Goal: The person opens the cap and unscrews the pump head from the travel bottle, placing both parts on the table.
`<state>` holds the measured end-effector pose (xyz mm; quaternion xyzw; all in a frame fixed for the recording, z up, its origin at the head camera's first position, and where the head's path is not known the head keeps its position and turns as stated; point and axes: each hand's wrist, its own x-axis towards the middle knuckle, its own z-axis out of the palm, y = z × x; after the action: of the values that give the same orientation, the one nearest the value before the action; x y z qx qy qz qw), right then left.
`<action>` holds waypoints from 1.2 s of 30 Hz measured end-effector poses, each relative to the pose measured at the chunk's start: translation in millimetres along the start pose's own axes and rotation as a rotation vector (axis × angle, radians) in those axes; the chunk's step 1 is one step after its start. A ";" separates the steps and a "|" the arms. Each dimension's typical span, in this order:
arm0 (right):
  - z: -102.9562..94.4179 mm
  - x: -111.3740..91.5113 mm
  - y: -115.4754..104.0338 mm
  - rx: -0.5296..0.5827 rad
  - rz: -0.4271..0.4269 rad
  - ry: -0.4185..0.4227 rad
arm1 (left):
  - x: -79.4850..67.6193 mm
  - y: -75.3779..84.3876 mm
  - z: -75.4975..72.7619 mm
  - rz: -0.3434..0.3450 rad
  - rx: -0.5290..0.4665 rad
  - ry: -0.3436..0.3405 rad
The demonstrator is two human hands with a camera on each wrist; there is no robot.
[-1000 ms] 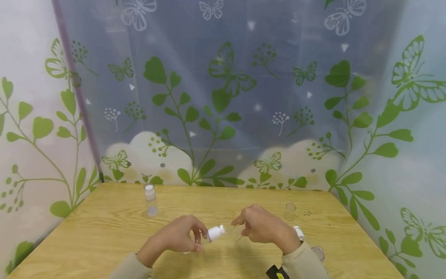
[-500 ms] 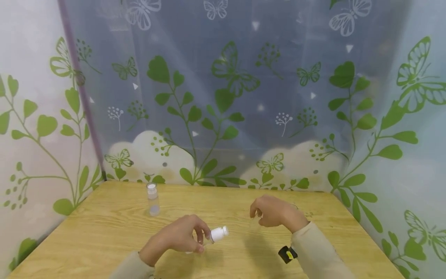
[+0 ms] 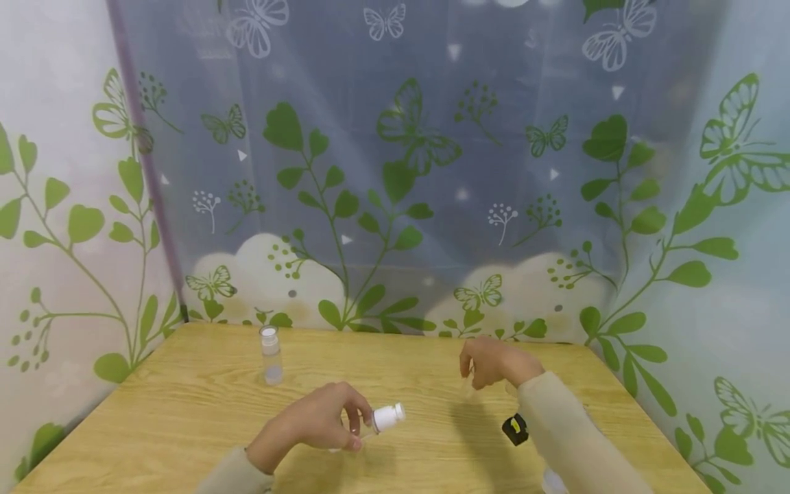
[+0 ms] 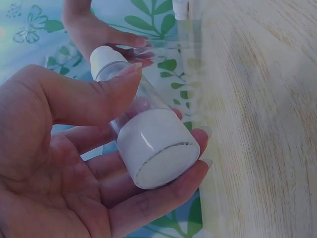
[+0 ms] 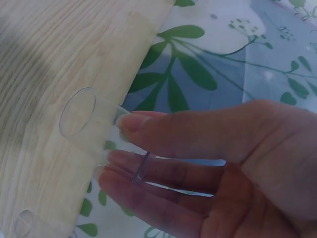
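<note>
Left hand point(image 3: 324, 415) grips the pump bottle point(image 4: 148, 124), lower centre; right hand point(image 3: 494, 362), centre right, could drop the clear cap point(image 5: 99, 131) if its fingertip pinch slackens.

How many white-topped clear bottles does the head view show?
2: an upright bottle far left on the table, a tilted bottle in the left hand. The right sleeve partly hides a white item, possibly another.

head view: soft light | diffuse shadow on table point(image 3: 395, 370) below right hand point(image 3: 494, 362) | wrist views: hazy, bluish | glint on bottle point(image 4: 147, 131)
</note>
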<state>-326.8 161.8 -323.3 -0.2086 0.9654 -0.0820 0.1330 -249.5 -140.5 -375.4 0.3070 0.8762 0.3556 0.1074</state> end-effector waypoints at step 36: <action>26.3 37.2 28.3 -0.006 0.179 0.026 | -1.4 -1.8 0.6 -0.019 -0.002 -0.004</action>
<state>-362.6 168.7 -362.6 -0.1209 0.9821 -0.0697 0.1268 -249.0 -142.0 -377.1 0.2992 0.8786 0.3546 0.1127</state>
